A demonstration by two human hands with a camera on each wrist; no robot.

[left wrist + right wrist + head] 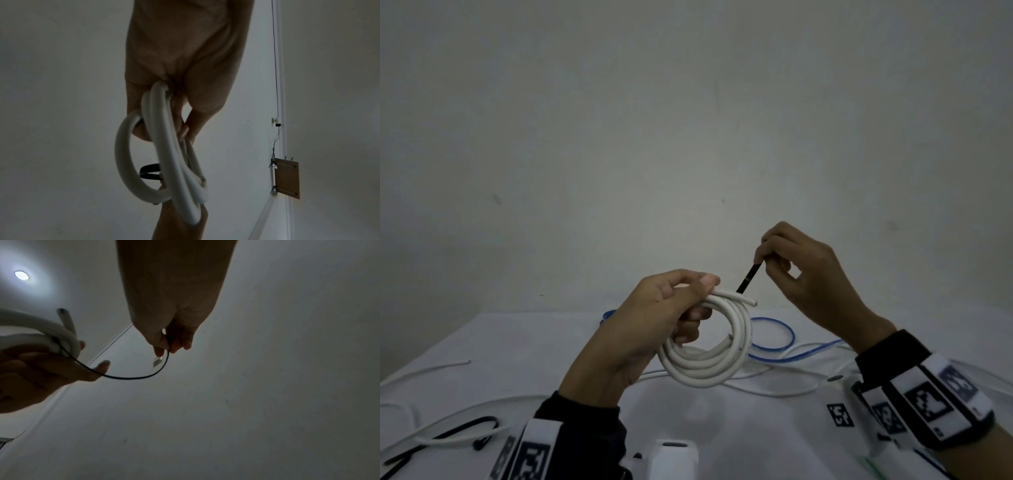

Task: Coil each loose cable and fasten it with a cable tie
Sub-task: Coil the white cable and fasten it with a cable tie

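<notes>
A thick white cable (709, 356) is wound into a coil of several loops and held in the air above the table. My left hand (654, 315) grips the coil at its top left, thumb on top and fingers through the loops. The coil (164, 154) hangs below that hand in the left wrist view. A thin black cable tie (748, 278) rises from the coil's top to my right hand (784, 260), which pinches its free end. In the right wrist view the tie (131, 377) arcs from the coil (51, 331) to my pinching fingers (164, 344).
On the white table (722, 431) lie a blue-edged cable (774, 334), thin white cables (774, 387) and black cable ties (472, 428) at the front left. A white device (674, 455) sits at the near edge. A plain wall stands behind.
</notes>
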